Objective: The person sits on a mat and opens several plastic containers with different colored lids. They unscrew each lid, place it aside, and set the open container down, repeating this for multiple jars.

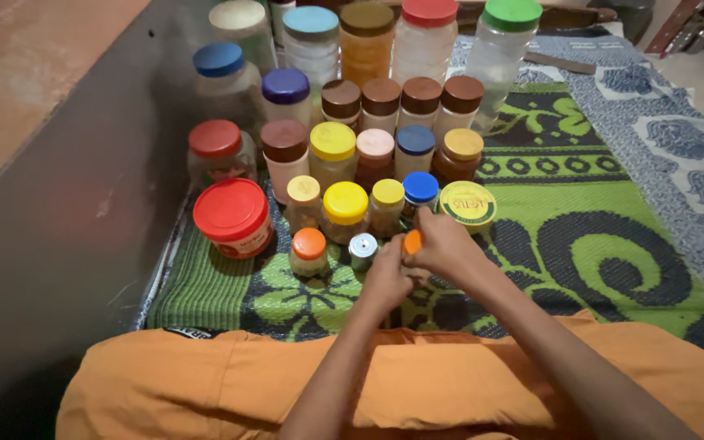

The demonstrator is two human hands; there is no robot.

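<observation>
Between the two hands (417, 261) sits an orange cap (412, 241). Just left of the grip stands a small jar with a silver lid (363, 244), and further left one with an orange lid (309, 243). Far left is a red tub (234, 217). Right behind the grip are a blue lid (420, 187) and a round tin (468, 203), yellow with a green ring. The mat (580, 228) under the grip is green with black swirls. The person's cloth (205, 383) is plain orange.

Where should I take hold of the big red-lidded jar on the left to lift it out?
Take the red-lidded jar by its wide lid rim, coming straight down from above. It stands upright, and the wall on its left and the small orange-lidded jar on its right crowd a side grip. The lid looks too broad for one hand; two may be safer.
</observation>
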